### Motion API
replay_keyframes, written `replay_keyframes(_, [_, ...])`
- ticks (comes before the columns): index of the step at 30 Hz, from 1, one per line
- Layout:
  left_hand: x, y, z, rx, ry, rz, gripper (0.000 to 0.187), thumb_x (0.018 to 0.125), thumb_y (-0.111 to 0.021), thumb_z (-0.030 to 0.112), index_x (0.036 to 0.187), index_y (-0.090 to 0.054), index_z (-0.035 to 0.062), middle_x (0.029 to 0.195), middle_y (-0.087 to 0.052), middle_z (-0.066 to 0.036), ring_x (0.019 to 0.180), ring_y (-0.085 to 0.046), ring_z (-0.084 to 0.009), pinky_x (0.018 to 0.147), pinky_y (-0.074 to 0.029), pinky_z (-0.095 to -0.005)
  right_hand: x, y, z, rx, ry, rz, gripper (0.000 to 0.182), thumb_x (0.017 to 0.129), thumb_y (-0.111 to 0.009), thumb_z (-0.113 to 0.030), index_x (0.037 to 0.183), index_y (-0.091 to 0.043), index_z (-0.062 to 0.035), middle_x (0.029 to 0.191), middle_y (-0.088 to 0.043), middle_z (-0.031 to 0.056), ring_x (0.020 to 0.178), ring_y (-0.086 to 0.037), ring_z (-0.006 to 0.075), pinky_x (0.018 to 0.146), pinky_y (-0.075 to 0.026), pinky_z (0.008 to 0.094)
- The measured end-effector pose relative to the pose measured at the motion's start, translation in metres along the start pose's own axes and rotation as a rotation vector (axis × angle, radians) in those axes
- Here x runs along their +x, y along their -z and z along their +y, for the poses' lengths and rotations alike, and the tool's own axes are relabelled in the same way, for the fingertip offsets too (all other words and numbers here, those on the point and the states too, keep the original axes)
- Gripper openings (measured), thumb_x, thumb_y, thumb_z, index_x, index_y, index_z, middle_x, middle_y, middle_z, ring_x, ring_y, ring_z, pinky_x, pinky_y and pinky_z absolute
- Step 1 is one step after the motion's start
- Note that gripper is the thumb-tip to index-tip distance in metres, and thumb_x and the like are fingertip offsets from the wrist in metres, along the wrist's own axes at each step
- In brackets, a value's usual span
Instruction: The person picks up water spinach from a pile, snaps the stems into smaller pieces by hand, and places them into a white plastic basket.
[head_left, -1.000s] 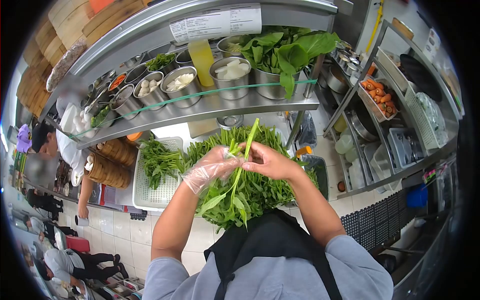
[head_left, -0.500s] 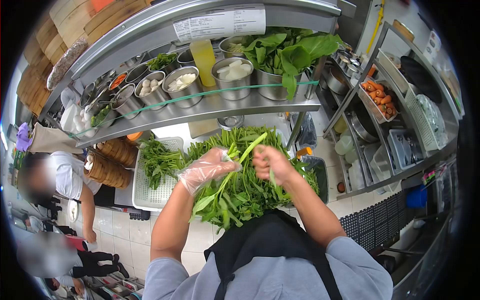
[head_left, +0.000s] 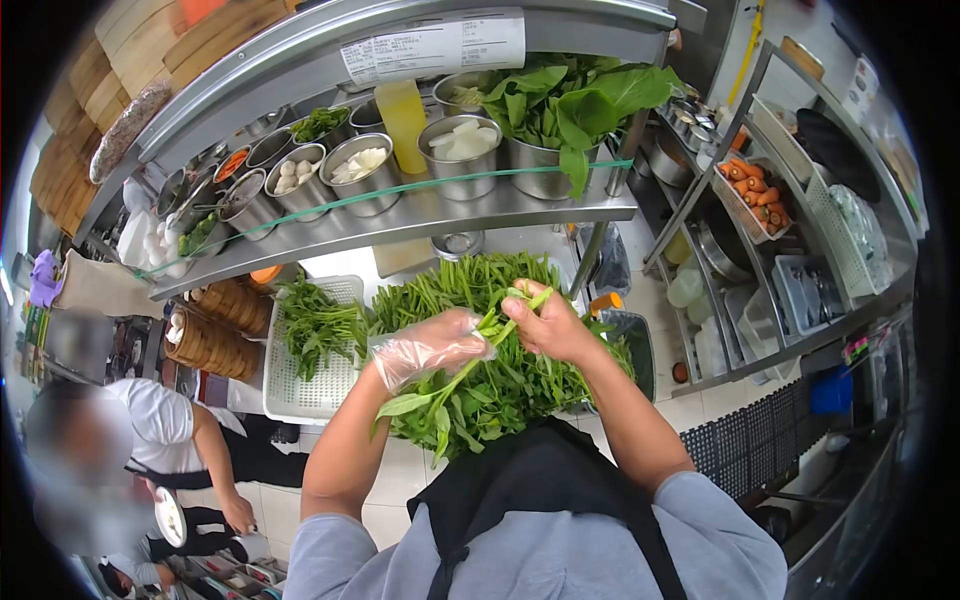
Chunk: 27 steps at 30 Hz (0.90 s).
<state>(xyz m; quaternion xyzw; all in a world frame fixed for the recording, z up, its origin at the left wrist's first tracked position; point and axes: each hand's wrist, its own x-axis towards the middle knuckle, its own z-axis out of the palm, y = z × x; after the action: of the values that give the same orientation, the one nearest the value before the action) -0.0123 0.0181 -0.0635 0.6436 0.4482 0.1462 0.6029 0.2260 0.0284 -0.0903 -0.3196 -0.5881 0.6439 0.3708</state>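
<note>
2 hands (head_left: 445, 338) (head_left: 547, 324) over 1 greens heap (head_left: 515, 405)

Surface beneath leafy greens (head_left: 500, 402) hidden; co-worker's head (head_left: 82, 428) blurred; paper slips (head_left: 432, 48): print too small to read.

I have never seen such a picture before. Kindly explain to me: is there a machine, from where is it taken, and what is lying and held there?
There is no machine here. A camera on a person's head looks forward and down, so you see that person's own arms and apron from above. The left hand wears a clear plastic glove; the right hand looks bare. Between them they hold a leafy green stem.

Under the hands is a large pile of greens, which hides most of what supports it. To its left, a white basket holds more greens. Above, a metal shelf carries steel pots of ingredients.
</note>
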Motion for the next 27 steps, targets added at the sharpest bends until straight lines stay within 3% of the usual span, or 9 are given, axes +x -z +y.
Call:
replay_keyframes(10, [0.030,-0.036,-0.003,-0.019,-0.133,0.307,0.014,0.092,-0.067,0.019,0.087,-0.062,0.0063,0.072,-0.049,0.005,0.068,-0.044,-0.0084,0.063,-0.040,-0.0291,-0.008,-0.009,0.006,-0.441,0.343,0.225,0.033,0.106,-0.059,-0.029,0.086,-0.050,-0.0035,0.065,-0.047,0.0096,0.059,-0.043,0.0189,0.056,-0.039,0.0370])
replay_keyframes(12, [0.037,-0.040,-0.011,-0.339,-0.205,0.465,0.015,0.089,-0.067,0.020,0.084,-0.062,0.0066,0.076,-0.053,0.003,0.072,-0.047,-0.0107,0.066,-0.042,-0.0291,-0.011,-0.019,0.013,-0.458,0.500,0.297,0.033,0.104,-0.061,-0.026,0.083,-0.048,-0.0048,0.061,-0.043,0.0074,0.051,-0.042,0.0164,0.049,-0.035,0.0369])
replay_keyframes(14, [0.040,-0.028,-0.015,-0.462,-0.161,0.600,0.019,0.089,-0.066,0.025,0.086,-0.067,0.0069,0.085,-0.062,-0.003,0.078,-0.057,-0.0177,0.075,-0.049,-0.0327,-0.024,-0.015,0.012,-0.578,0.475,0.422,0.029,0.104,-0.060,-0.024,0.085,-0.050,-0.0035,0.061,-0.049,0.0117,0.051,-0.049,0.0251,0.051,-0.040,0.0389])
replay_keyframes(18, [0.027,0.024,-0.046,-0.318,-0.307,0.697,0.025,0.094,-0.065,0.033,0.095,-0.068,0.0083,0.087,-0.066,-0.007,0.077,-0.063,-0.0198,0.064,-0.054,-0.0362,-0.055,0.037,-0.005,-0.768,0.592,0.762,0.028,0.102,-0.060,-0.020,0.080,-0.051,-0.0047,0.062,-0.054,0.0097,0.051,-0.056,0.0214,0.050,-0.043,0.0359])
replay_keyframes(20, [0.011,0.021,-0.008,-0.572,-0.154,0.722,0.034,0.098,-0.066,0.034,0.094,-0.065,0.0003,0.079,-0.065,-0.008,0.065,-0.062,-0.0138,0.060,-0.057,-0.0292,-0.074,0.092,-0.003,-0.840,0.325,0.945,0.028,0.102,-0.060,-0.020,0.081,-0.050,-0.0035,0.061,-0.053,0.0126,0.053,-0.054,0.0254,0.052,-0.041,0.0407])
replay_keyframes(22, [0.006,0.036,-0.028,-0.383,0.014,0.514,0.038,0.099,-0.063,0.033,0.114,-0.065,-0.0017,0.097,-0.071,-0.015,0.077,-0.068,-0.0181,0.065,-0.057,-0.0302,-0.084,0.153,0.018,-0.995,0.195,1.037,0.028,0.100,-0.064,-0.023,0.086,-0.051,-0.0028,0.068,-0.058,0.0163,0.062,-0.059,0.0360,0.058,-0.043,0.0466])
replay_keyframes(24, [0.021,0.026,-0.031,0.003,0.324,0.444,0.050,0.096,-0.066,0.042,0.118,-0.065,-0.0033,0.110,-0.071,-0.021,0.090,-0.072,-0.0260,0.079,-0.058,-0.0358,-0.095,0.207,0.063,-1.047,0.093,1.033,0.028,0.098,-0.067,-0.026,0.091,-0.052,-0.0023,0.078,-0.062,0.0195,0.071,-0.063,0.0396,0.063,-0.047,0.0477])
replay_keyframes(25, [0.033,0.009,-0.061,0.260,-0.017,0.544,0.065,0.092,-0.068,0.053,0.120,-0.064,-0.0056,0.117,-0.070,-0.027,0.105,-0.070,-0.0339,0.093,-0.054,-0.0424,-0.101,0.233,0.097,-1.204,-0.055,0.971,0.030,0.095,-0.071,-0.028,0.103,-0.055,-0.0028,0.095,-0.063,0.0227,0.085,-0.064,0.0418,0.072,-0.049,0.0480])
replay_keyframes(27, [0.037,-0.009,-0.038,0.394,0.301,0.269,0.084,0.088,-0.069,0.063,0.132,-0.058,-0.0085,0.134,-0.059,-0.032,0.125,-0.059,-0.0391,0.109,-0.045,-0.0431,-0.110,0.235,0.115,-1.358,-0.202,0.904,0.039,0.091,-0.075,-0.029,0.114,-0.058,-0.0033,0.112,-0.063,0.0260,0.098,-0.065,0.0440,0.081,-0.052,0.0484])
